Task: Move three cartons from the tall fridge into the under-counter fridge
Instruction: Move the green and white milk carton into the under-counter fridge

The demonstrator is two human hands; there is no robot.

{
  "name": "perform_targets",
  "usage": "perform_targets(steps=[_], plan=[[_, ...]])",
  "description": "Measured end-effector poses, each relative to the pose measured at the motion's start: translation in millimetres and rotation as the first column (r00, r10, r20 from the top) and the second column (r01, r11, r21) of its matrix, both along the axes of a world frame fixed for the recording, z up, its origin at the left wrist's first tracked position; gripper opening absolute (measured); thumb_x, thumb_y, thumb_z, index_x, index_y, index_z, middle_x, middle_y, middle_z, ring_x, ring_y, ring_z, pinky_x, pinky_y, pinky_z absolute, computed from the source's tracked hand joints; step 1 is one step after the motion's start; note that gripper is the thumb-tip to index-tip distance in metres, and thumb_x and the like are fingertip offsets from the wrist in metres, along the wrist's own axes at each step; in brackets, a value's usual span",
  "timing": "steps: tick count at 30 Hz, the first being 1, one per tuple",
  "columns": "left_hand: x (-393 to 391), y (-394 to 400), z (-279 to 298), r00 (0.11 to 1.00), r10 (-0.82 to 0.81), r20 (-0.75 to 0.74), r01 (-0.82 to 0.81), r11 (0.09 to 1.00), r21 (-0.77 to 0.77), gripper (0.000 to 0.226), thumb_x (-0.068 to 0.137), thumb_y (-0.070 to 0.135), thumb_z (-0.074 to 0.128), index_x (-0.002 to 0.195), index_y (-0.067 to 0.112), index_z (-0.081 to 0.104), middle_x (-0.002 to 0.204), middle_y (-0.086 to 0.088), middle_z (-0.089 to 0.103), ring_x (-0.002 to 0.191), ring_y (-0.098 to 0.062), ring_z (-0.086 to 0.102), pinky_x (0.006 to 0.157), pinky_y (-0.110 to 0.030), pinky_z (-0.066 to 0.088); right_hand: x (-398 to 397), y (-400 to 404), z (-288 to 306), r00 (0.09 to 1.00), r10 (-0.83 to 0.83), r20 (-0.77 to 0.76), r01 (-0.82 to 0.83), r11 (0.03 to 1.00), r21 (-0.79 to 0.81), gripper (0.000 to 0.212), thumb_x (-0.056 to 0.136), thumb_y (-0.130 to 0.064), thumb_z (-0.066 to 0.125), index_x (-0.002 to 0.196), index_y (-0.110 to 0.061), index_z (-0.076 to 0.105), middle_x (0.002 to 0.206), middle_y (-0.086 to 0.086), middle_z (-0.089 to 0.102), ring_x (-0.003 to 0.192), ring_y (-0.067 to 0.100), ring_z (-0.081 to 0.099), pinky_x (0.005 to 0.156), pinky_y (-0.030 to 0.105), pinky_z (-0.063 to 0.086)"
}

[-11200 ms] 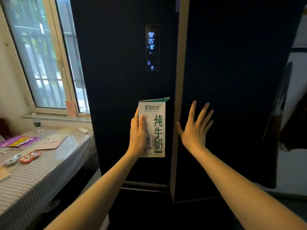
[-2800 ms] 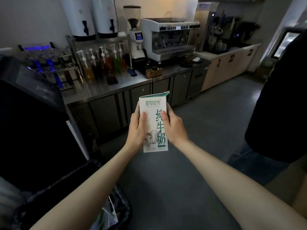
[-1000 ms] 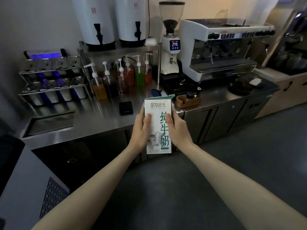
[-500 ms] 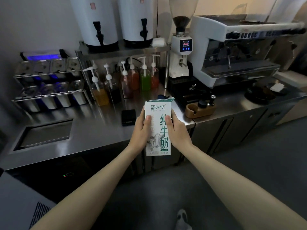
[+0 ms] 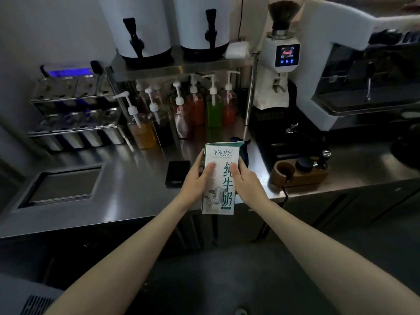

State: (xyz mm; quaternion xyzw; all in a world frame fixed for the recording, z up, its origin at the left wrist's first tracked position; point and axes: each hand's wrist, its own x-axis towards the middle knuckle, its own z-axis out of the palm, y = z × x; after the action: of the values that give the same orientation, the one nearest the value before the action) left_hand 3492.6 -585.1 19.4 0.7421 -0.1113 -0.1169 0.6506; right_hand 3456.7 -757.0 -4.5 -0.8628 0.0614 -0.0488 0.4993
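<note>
Nearest, low in the frame, two bare forearms reach up from the bottom corners toward the middle. At centre the left hand (image 5: 196,181) and the right hand (image 5: 246,184) are both clamped on a tall white-and-green paper milk carton (image 5: 220,178), thumbs on its printed front and fingers wrapped round its sides, holding it upright in the air just in front of the edge of the stainless-steel desk (image 5: 127,178). This is the task's carton; it is not yet in any fridge.

Below the desk edge, at lower centre, are the dark under-counter fridge doors (image 5: 236,226), which look closed.

The step in hand seems to be bringing the carton to that fridge. To do it well, the grip should probably pass to one hand held firmly round the middle of the carton, keeping it upright, so the other is free for the door. The door should be fully open before the carton goes in, and the carton set standing on its base.

Further back on the desk lie a small flat black box (image 5: 177,172) and a brown wooden tamper stand (image 5: 300,172). Beyond stand clear pump bottles of coloured syrup (image 5: 213,108), a white coffee grinder (image 5: 276,64) and two white drink urns with black taps (image 5: 168,26) at the top.
</note>
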Motion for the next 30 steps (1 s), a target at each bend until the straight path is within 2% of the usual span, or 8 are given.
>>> perform_targets(steps=[5, 8, 10, 17, 20, 22, 24, 30], plan=[[45, -14, -13, 1.000, 0.009, -0.007, -0.008, 0.996, 0.085, 0.074, 0.090, 0.038, 0.078, 0.155, 0.032, 0.042, 0.138, 0.003, 0.065, 0.128, -0.018, 0.063, 0.103, -0.049, 0.056, 41, -32, -13, 0.996, 0.071, -0.049, -0.071, 0.997, -0.004, 0.068, 0.096, -0.070, 0.042, 0.155, -0.044, 0.020, 0.116, -0.015, 0.072, 0.096, 0.009, 0.071, 0.085, 0.046, 0.060], [63, -21, -23, 1.000, 0.000, 0.013, -0.002, 0.990, 0.140, 0.062, 0.086, 0.030, 0.083, 0.143, 0.028, 0.057, 0.129, 0.009, 0.071, 0.122, -0.008, 0.065, 0.102, -0.046, 0.057, 61, -45, -22, 0.990, 0.115, -0.083, -0.118, 0.993, -0.030, 0.081, 0.091, -0.073, 0.049, 0.156, -0.036, 0.018, 0.124, -0.016, 0.068, 0.100, 0.007, 0.069, 0.087, 0.044, 0.059], [71, -25, -28, 1.000, 0.002, -0.005, -0.001, 0.989, 0.148, 0.058, 0.085, 0.025, 0.084, 0.137, 0.027, 0.059, 0.128, 0.010, 0.071, 0.119, -0.003, 0.066, 0.102, -0.043, 0.057, 71, -50, -28, 0.984, 0.151, -0.097, -0.156, 0.987, -0.039, 0.078, 0.093, -0.064, 0.056, 0.155, -0.036, 0.017, 0.129, -0.014, 0.067, 0.105, 0.010, 0.069, 0.088, 0.045, 0.059], [103, -38, -51, 0.998, 0.026, -0.059, -0.014, 0.980, 0.199, 0.071, 0.078, 0.012, 0.089, 0.140, 0.013, 0.053, 0.136, -0.002, 0.066, 0.129, -0.016, 0.061, 0.107, -0.037, 0.053, 99, -67, -56, 0.958, 0.230, -0.170, -0.241, 0.969, -0.051, 0.074, 0.096, -0.022, 0.056, 0.150, -0.050, 0.012, 0.125, -0.022, 0.059, 0.099, 0.009, 0.065, 0.079, 0.041, 0.062], [108, -41, -62, 0.995, 0.032, -0.096, -0.013, 0.980, 0.197, 0.067, 0.078, 0.004, 0.086, 0.136, 0.012, 0.054, 0.131, 0.003, 0.066, 0.126, -0.009, 0.061, 0.093, -0.019, 0.056, 102, -70, -69, 0.954, 0.235, -0.184, -0.251, 0.965, -0.069, 0.074, 0.097, -0.018, 0.052, 0.150, -0.051, 0.011, 0.123, -0.019, 0.059, 0.100, 0.009, 0.064, 0.073, 0.028, 0.057], [110, -42, -68, 0.994, 0.034, -0.108, -0.012, 0.981, 0.196, 0.066, 0.078, 0.000, 0.085, 0.135, 0.011, 0.053, 0.128, 0.007, 0.066, 0.121, -0.002, 0.061, 0.085, -0.011, 0.054, 103, -70, -76, 0.953, 0.234, -0.194, -0.252, 0.965, -0.071, 0.073, 0.098, -0.017, 0.051, 0.149, -0.051, 0.012, 0.130, -0.011, 0.060, 0.108, 0.015, 0.064, 0.082, 0.037, 0.059], [112, -43, -73, 0.993, 0.033, -0.117, -0.009, 0.980, 0.201, 0.065, 0.079, 0.000, 0.084, 0.135, 0.013, 0.053, 0.128, 0.009, 0.065, 0.120, 0.000, 0.060, 0.085, -0.011, 0.054, 105, -70, -83, 0.950, 0.235, -0.205, -0.255, 0.964, -0.076, 0.071, 0.098, -0.015, 0.049, 0.148, -0.050, 0.013, 0.133, -0.006, 0.060, 0.111, 0.019, 0.064, 0.087, 0.045, 0.059], [114, -37, -84, 0.991, 0.019, -0.132, 0.008, 0.979, 0.206, 0.068, 0.081, 0.003, 0.083, 0.139, 0.014, 0.050, 0.139, 0.003, 0.062, 0.133, -0.010, 0.057, 0.101, -0.023, 0.055, 105, -69, -93, 0.943, 0.251, -0.219, -0.279, 0.954, -0.106, 0.062, 0.102, -0.017, 0.045, 0.144, -0.051, 0.015, 0.138, -0.003, 0.059, 0.118, 0.024, 0.063, 0.092, 0.047, 0.060]])
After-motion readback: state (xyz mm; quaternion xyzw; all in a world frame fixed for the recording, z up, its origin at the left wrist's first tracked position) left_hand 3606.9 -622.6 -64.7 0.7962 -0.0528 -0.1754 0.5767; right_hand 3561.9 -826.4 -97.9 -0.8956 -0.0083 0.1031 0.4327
